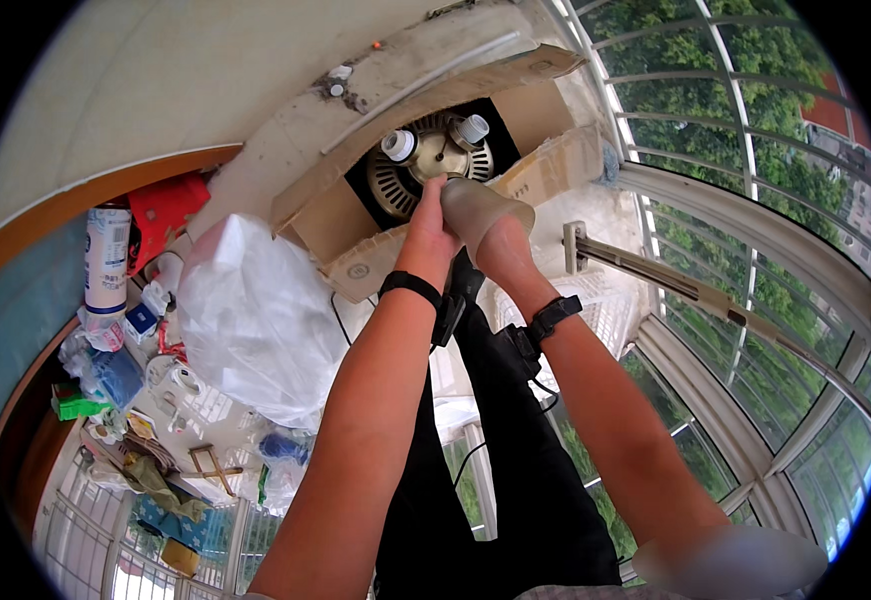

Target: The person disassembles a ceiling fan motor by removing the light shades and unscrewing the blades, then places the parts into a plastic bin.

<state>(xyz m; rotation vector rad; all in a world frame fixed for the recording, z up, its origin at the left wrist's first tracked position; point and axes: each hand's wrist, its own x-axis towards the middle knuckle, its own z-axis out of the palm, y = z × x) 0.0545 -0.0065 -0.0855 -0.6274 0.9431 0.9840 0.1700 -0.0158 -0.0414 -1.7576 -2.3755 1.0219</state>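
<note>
A frosted, bell-shaped lampshade is held over the near side of an open cardboard box. My left hand grips it by its narrow end, with the thumb pointing away from me. My right hand reaches into the shade's wide mouth, so its fingers are hidden inside. In the box lies a brass-coloured, round light fitting with slots around its rim. Two white lamp sockets, a left one and a right one, stand up from the fitting, just beyond my hands.
A large white plastic bag bulges left of the box. Farther left are a spray can, a red bag and assorted clutter. Barred windows line the right side, with a metal window arm jutting inward. A white crate sits beneath it.
</note>
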